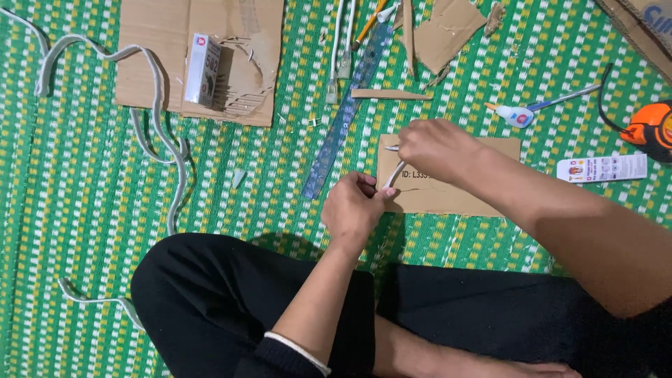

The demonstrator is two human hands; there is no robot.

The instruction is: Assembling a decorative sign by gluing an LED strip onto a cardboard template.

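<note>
Both of your hands are closed on one thin pale strip (pixel 394 173): your left hand (pixel 355 207) pinches its lower end between thumb and fingertips, and your right hand (pixel 435 148) clamps its upper end from above. The strip bends slightly between the two grips and lies over the left edge of a small cardboard piece (pixel 483 192), which rests flat on the green woven mat (pixel 84 203) just ahead of your knees. What the strip is made of cannot be determined.

Just left of the cardboard piece, a clear blue ruler (pixel 344 115) lies diagonally, running toward the mat's far edge. Near the far left corner sits a large cardboard sheet (pixel 150 52) with a curved cut-out, and a small white box (pixel 203 68) lies on it. A long grey strip (pixel 150 84) snakes down the mat's left side. Torn cardboard scraps (pixel 444 31) lie at the far edge. To the right of your right hand lie a white glue bottle (pixel 516 115), a flat white packet (pixel 602 169) and, at the right edge, an orange tape measure (pixel 652 127).
</note>
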